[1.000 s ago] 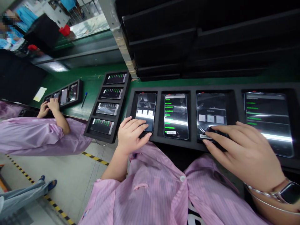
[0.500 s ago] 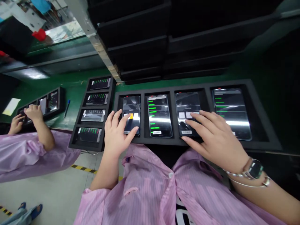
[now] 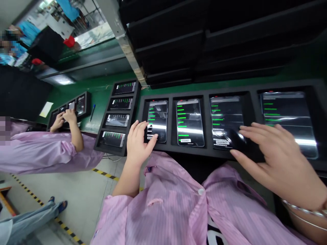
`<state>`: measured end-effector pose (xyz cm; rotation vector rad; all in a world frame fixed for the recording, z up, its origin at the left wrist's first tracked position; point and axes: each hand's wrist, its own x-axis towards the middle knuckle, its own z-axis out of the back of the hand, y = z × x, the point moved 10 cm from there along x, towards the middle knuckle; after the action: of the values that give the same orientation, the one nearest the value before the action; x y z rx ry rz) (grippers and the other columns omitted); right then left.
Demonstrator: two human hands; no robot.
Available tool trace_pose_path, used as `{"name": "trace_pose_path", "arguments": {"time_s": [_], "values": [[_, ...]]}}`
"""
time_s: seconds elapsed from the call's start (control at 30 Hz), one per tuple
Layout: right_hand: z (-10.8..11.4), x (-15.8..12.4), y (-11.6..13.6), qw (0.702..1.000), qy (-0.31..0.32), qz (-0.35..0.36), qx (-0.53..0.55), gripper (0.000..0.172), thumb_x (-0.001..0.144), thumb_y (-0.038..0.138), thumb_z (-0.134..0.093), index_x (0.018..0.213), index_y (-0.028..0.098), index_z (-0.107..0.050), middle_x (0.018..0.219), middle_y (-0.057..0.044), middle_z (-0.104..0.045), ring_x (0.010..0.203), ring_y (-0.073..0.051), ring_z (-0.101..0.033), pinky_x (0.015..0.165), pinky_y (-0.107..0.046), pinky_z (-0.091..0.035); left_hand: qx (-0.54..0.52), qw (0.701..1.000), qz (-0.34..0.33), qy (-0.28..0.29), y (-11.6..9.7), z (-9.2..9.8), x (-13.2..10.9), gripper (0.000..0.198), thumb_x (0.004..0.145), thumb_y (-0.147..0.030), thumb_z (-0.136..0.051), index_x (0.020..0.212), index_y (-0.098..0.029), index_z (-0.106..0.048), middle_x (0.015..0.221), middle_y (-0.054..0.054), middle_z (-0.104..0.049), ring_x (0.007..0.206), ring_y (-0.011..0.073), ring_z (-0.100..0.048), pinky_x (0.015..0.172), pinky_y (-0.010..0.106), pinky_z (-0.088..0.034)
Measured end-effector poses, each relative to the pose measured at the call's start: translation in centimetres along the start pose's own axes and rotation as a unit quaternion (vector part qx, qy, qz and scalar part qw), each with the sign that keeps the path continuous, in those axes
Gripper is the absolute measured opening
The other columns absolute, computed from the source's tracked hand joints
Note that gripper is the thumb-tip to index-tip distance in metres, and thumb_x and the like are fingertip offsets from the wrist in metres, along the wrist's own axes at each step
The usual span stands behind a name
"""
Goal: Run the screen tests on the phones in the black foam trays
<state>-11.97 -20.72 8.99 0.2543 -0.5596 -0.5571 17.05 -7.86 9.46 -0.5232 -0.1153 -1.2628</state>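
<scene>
A black foam tray (image 3: pixel 172 147) lies in front of me with several smartphones in its compartments, their dark screens showing green text lines. My left hand (image 3: pixel 139 141), fingers spread, is over the left edge of the leftmost phone (image 3: pixel 159 119); whether its fingertips touch the screen I cannot tell. Right of it lies the second phone (image 3: pixel 190 122), with no hand on it. My right hand (image 3: pixel 278 156) is open, its fingertips by the right side of the third phone (image 3: pixel 226 119). The rightmost phone (image 3: pixel 288 112) is partly hidden behind that hand.
To the left, another foam tray (image 3: pixel 129 119) holds several phones. A blue pen (image 3: pixel 92 112) lies on the green table (image 3: pixel 98 98). Farther left, a co-worker's hands (image 3: pixel 65 119) are over a third tray (image 3: pixel 87 105). Black stacked trays (image 3: pixel 168 54) stand behind, beside a metal post (image 3: pixel 127 44).
The leftmost and third phones' screens have changed from dialogs with buttons to lists with green lines. My right hand has shifted right, off the third phone's middle. The view has swung left.
</scene>
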Motion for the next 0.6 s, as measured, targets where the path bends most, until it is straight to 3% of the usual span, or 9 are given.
{"name": "trace_pose_path", "arguments": {"time_s": [0.23, 0.6], "values": [[-0.70, -0.04, 0.64, 0.998, -0.027, 0.033, -0.038, 0.034, 0.105, 0.039, -0.055, 0.129, 0.014, -0.057, 0.116, -0.016, -0.068, 0.113, -0.039, -0.064, 0.107, -0.057, -0.046, 0.005, 1.000, -0.024, -0.019, -0.40, -0.02, -0.19, 0.035, 0.096, -0.040, -0.061, 0.124, -0.019, -0.062, 0.126, 0.010, -0.071, 0.138, 0.0314, -0.052, 0.116, 0.050, -0.043], [-0.28, 0.42, 0.68, 0.998, -0.048, 0.013, -0.042, 0.043, 0.104, 0.036, -0.060, 0.139, 0.014, -0.049, 0.132, -0.016, -0.063, 0.125, -0.036, -0.058, 0.107, -0.054, -0.046, 0.028, 0.999, -0.008, -0.034, 0.27, -0.04, 0.19, 0.046, 0.094, -0.044, -0.063, 0.134, -0.022, -0.059, 0.126, 0.008, -0.071, 0.138, 0.0326, -0.051, 0.112, 0.045, -0.045]]}}
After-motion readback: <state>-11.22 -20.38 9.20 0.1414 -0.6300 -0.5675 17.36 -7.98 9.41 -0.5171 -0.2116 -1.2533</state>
